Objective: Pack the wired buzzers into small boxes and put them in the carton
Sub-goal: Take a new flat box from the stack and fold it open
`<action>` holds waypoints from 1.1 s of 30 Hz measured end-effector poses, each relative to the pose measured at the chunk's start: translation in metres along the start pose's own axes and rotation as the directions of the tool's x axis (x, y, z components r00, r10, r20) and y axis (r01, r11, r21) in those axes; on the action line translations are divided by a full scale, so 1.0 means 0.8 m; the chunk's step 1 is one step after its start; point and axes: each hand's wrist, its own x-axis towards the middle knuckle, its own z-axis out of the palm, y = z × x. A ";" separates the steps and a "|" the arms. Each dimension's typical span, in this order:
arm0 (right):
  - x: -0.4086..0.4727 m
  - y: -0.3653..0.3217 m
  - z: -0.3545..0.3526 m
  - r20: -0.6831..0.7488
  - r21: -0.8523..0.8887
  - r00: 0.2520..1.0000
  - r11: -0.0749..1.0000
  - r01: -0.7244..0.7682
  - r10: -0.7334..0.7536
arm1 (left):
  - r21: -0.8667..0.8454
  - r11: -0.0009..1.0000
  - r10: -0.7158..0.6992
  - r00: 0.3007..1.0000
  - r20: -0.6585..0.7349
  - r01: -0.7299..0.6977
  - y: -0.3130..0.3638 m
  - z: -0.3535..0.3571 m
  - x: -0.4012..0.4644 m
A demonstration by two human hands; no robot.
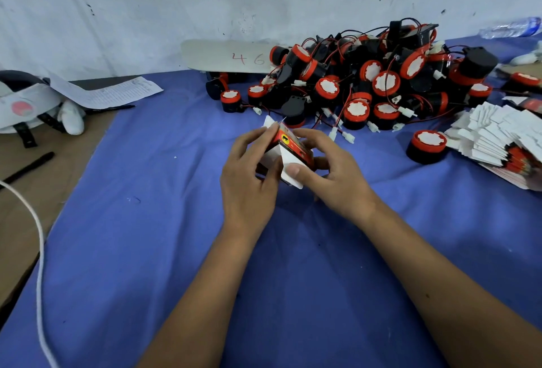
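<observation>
So mid-frame both hands, left hand [249, 174] and right hand [331, 171], grip a small red box [290, 147], flaps open, over the blue cloth [146, 221]. Behind it, upper right, sits the buzzer pile [366, 80], flat boxes [498, 138] far right.

Your left hand [249, 174] and right hand [328, 171] cover much of the small red-and-white cardboard box [289, 147]; you cannot tell its contents. At right, the frame edge cuts the fanned stack of flat white-and-red box blanks [498, 138]. Upper right, the clear plastic bottle [511, 27] is blurred and cropped. Centre top, the heap of black-and-red wired buzzers [381, 80] hides the grey card marked "46" [228, 55] in part. At left, the printed paper sheet [108, 93] is too small to read.
</observation>
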 end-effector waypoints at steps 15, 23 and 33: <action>0.004 0.001 -0.001 0.004 0.424 0.966 0.874 -0.237 0.260 | -0.227 0.965 -0.070 0.961 0.269 0.134 0.003 0.013 -0.006; 0.001 -0.003 -0.006 0.124 0.482 0.974 0.846 -0.227 0.191 | -0.175 0.977 -0.075 0.969 0.237 0.119 0.008 0.016 -0.009; 0.000 -0.004 0.005 0.038 0.286 0.983 0.940 -0.184 0.181 | -0.295 0.941 -0.068 0.948 0.309 0.164 0.015 0.014 -0.009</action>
